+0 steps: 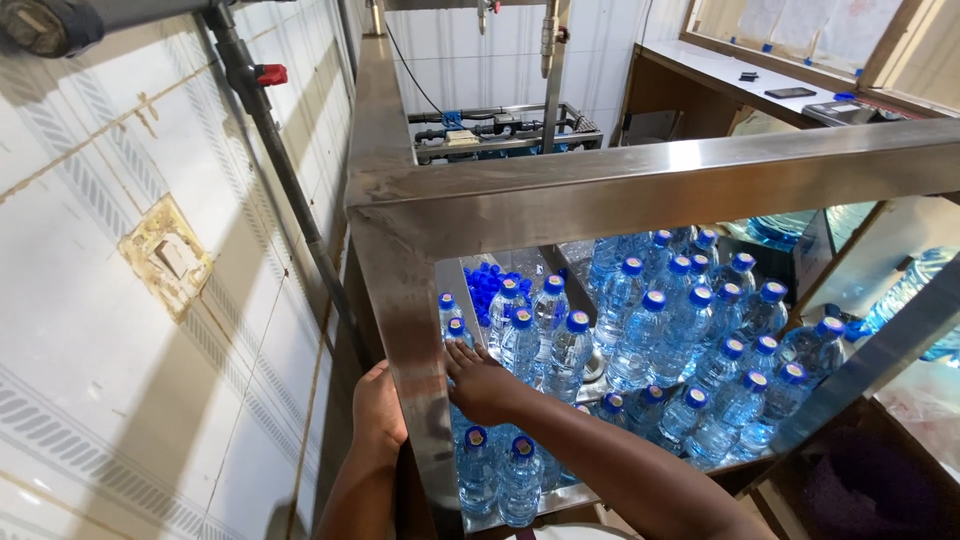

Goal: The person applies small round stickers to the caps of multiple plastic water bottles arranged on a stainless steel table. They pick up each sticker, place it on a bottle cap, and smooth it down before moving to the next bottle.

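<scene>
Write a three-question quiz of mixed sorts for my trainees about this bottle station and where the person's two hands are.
1. True or false: the water bottles have red caps.
2. Which hand reaches in among the bottles? A) left B) right C) neither
3. Fill in: the left hand rests against the steel ____ of the frame.

Key
1. False: the caps are blue, and a heap of loose blue caps lies behind them.
2. B: the right hand is inside the frame, fingers spread beside the bottles, gripping none that can be seen.
3. Post: the upright steel post at the near-left corner.
</scene>
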